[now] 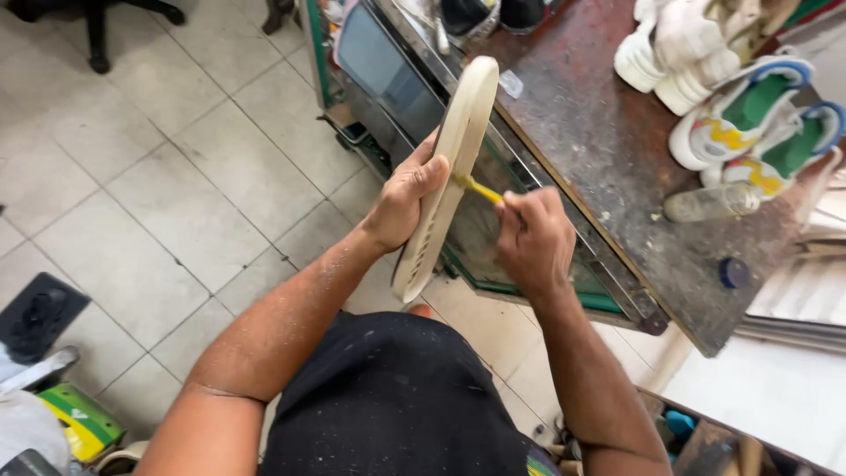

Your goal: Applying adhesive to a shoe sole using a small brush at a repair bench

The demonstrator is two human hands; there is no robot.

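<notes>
On the far left, a black chair base (pixel 97 26) stands on the tiled floor (pixel 159 203). Near you on the left, a black pad (pixel 40 316) lies on the floor, and a green and yellow thing (pixel 77 421) sits close by it.

Your left hand (pixel 404 204) is next. It is wrapped around the sole (pixel 445 176), with your thumb on the side that faces you and your fingers hidden behind it. You hold the pale sole up on its edge, in the air, between your two hands. Its long way runs from near you, down low, up and away to the far right. One tip is near your lap and the other tip is up by the bench edge.

Your right hand (pixel 531 238) is just to the right of the sole. It is closed tight around a thin yellow stick (pixel 480 189). The tip of the stick touches the side of the sole, about halfway along it. So both hands are at the middle of the sole, your left one holding it and your right one just beside it.

Further right is the dark, stained bench (pixel 608 159). On it, at the far right, lie white shoes (pixel 683 57) and shoes with green insides (pixel 758 119). A clear bottle (pixel 709 203) lies near them, and a blue cap (pixel 732 272) sits by the near edge.
</notes>
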